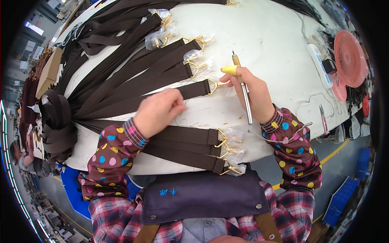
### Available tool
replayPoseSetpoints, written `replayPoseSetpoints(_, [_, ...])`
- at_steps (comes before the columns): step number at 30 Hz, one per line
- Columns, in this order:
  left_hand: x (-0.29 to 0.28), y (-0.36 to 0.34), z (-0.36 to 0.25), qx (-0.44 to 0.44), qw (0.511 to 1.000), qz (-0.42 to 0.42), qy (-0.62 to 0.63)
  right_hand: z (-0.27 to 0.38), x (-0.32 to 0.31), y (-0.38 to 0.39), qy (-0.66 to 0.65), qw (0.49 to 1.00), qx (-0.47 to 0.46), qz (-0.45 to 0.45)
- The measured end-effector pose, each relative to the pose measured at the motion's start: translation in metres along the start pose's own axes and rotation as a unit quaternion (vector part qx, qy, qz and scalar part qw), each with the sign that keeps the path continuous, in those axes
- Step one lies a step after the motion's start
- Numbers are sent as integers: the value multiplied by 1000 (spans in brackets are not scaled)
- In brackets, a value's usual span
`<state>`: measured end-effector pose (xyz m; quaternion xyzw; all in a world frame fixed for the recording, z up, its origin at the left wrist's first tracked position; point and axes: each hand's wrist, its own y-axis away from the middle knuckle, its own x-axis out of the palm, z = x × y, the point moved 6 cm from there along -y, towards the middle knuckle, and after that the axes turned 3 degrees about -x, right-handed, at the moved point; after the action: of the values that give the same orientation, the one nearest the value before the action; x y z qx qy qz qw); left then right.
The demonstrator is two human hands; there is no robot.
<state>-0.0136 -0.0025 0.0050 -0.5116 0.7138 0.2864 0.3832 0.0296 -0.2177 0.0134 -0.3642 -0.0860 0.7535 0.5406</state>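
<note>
A slim silver electric hot pen (245,99), like a soldering iron, has a thin dark tip pointing away from me and a cord at its lower end. My right hand (255,91) is closed around it, a yellow finger cot on one finger. Its fingertips are beside the gold metal hook (214,86) of a dark brown webbing strap (194,90). Over that strap my left hand (160,111) is curled, thumb and fingers drawn together. Whatever may be between them is hidden.
More brown straps (182,156) with gold hooks in clear plastic wrap lie nearer me and farther away. Their other ends gather in a bundle (58,121) at left. At right are a pink fan (350,58), a white power strip (320,65) and tweezers (323,119).
</note>
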Motion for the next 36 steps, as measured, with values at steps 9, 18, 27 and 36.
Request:
replayPoseSetpoints(9, [-21,-33,-26,87,996,23,2,-12,12,-12,-144,982,107,60])
replayPoseSetpoints(18, [13,-50,-6,60,988,95,110,-18,30,-16,-114,985,116,63])
replayPoseSetpoints(27, [12,-52,-1,14,973,106,204,-25,38,-8,-151,966,187,91])
replayPoseSetpoints(36, [12,-52,0,37,974,91,202,-19,36,-11,-77,984,133,95])
